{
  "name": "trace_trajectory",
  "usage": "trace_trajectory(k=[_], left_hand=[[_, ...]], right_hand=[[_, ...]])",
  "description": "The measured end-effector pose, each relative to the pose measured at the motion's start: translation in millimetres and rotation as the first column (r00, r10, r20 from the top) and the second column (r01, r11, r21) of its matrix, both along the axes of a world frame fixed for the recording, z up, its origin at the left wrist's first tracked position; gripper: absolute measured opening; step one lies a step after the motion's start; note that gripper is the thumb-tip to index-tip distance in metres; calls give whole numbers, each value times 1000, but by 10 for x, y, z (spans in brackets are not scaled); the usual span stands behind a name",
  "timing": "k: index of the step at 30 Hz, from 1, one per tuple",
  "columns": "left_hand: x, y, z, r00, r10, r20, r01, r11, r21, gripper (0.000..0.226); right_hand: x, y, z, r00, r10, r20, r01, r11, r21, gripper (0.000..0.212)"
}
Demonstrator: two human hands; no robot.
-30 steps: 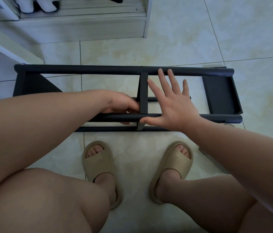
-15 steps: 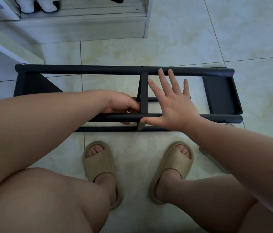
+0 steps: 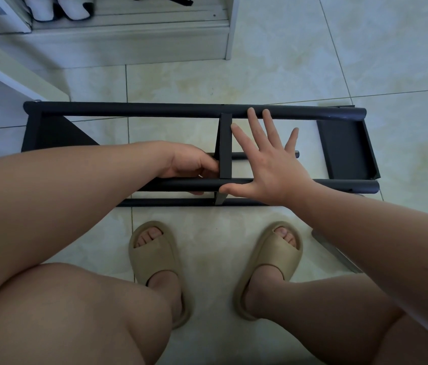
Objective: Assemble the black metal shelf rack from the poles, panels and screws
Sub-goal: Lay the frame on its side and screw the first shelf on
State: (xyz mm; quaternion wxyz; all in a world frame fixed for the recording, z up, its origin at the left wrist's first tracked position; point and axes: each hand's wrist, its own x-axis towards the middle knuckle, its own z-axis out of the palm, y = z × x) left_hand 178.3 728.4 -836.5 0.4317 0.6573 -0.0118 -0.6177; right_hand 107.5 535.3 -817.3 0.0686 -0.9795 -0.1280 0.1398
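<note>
The black rack lies on its side on the tiled floor. Its middle panel stands between the poles. The right hand braces it, fingers spread wide; the left hand curls at its left face, contents hidden. Uneven pressure would likely skew the panel off its screw hole.

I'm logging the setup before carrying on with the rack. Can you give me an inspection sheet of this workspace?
Surface: pale tiled floor, black rack lying on it.
Job's things: middle panel between the rack's two upper poles, end panel at right; no loose screws seen.
Clutter: grey flat piece by the right forearm, identity unclear.
Hands: left hand grips the middle panel; right hand open, fingers spread, beside it.
Cables: nothing seen.
Surroundings: white cabinet holding shoes; beige sandals on the feet.
</note>
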Motion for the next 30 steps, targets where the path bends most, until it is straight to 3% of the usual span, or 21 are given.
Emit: trace_trajectory(k=[3, 8, 14, 22, 27, 30], left_hand=[[-2, -3, 4, 999, -28, 42, 25, 998, 57, 15], [-10, -2, 25, 998, 7, 59, -8, 1000, 20, 15], [-3, 4, -16, 993, 106, 48, -103, 993, -63, 37], [-5, 0, -30, 988, 27, 154, -27, 1000, 0, 14], [5, -1, -56, 983, 95, 157, -96, 995, 1, 33], [25, 12, -45, 986, 129, 109, -126, 992, -33, 23]], right_hand=[[-2, -2, -1, 1000, -3, -1, 3, 1000, 11, 124], [-5, -3, -9, 1000, -8, 1, 8, 1000, 21, 124], [-2, -5, -30, 1000, -5, 10, 5, 1000, 15, 124], [-5, -2, -30, 1000, -8, 10, 8, 1000, 12, 124], [-1, -7, -28, 1000, -6, 8, 6, 1000, 17, 124], [0, -5, -22, 1000, -2, 6, 2, 1000, 4, 123]])
